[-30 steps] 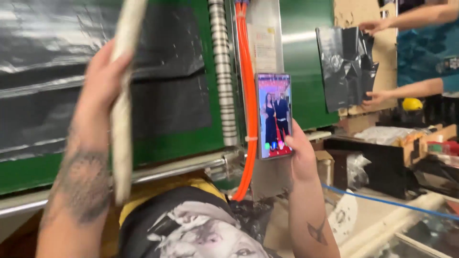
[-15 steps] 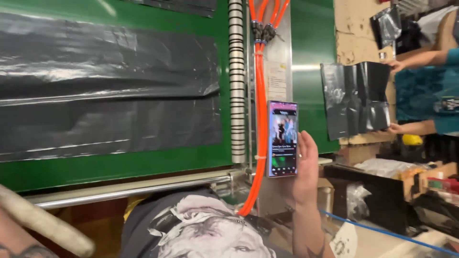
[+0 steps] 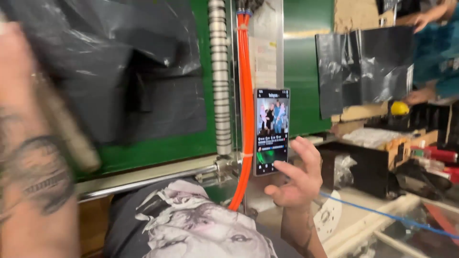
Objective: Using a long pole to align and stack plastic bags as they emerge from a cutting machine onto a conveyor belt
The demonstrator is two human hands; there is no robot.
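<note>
My right hand holds a smartphone upright at centre, thumb stretched over the lower part of its lit screen, which shows a picture of people. My left hand is blurred at the upper left, close to the camera, with a tattooed forearm below it. It grips a pale rod that slants down to the right. My dark printed shirt fills the bottom of the view.
A green machine wall carries black plastic sheeting, a ribbed silver hose and orange hoses. A co-worker's hand holds up a black plastic sheet at right. A cluttered bench and blue cable lie below.
My left hand with the rod dropped low, then came back up at the left. The picture on the phone screen changed, and the phone now sits lower in view.
</note>
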